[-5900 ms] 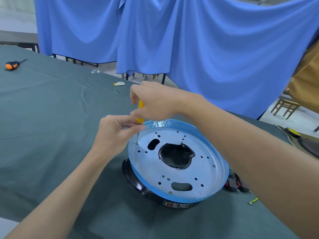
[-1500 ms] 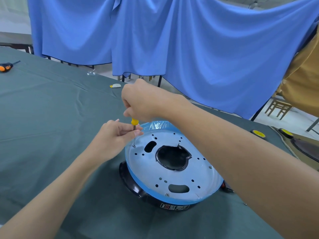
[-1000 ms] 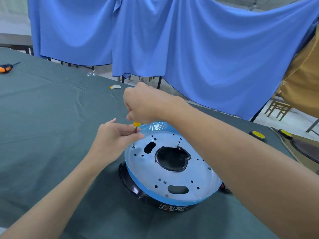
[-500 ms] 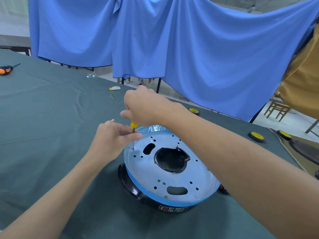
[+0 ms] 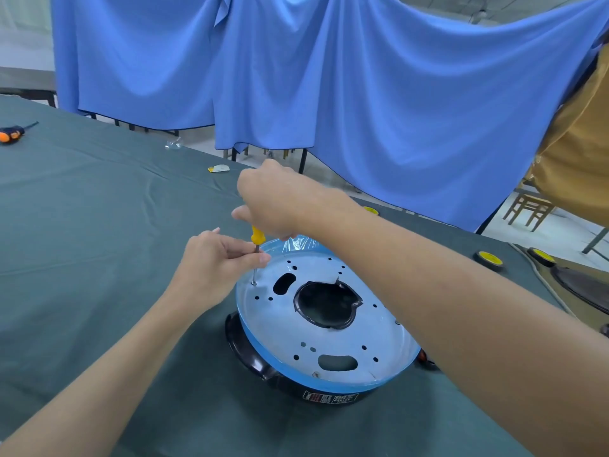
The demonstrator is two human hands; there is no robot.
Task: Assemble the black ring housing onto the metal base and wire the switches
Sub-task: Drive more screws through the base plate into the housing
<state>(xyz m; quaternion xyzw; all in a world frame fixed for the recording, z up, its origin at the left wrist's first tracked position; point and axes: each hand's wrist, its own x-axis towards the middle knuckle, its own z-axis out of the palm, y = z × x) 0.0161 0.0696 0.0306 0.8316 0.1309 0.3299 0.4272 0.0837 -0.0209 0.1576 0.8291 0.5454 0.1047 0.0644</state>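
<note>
Squinting at the sticker (image 5: 330, 398) on the black ring housing (image 5: 244, 351): red and white print, way too small to read. That housing sits on the green tabletop (image 5: 99, 225) with the metal base (image 5: 379, 338) on top of it, round, silver, full of holes, blue film round the rim. Right grip (image 5: 273, 199) is wrapped round a yellow screwdriver (image 5: 257, 235), tip on a screw (image 5: 253, 283) near the base's left edge. Left grip (image 5: 214, 262) pinches the shaft just below the handle
</note>
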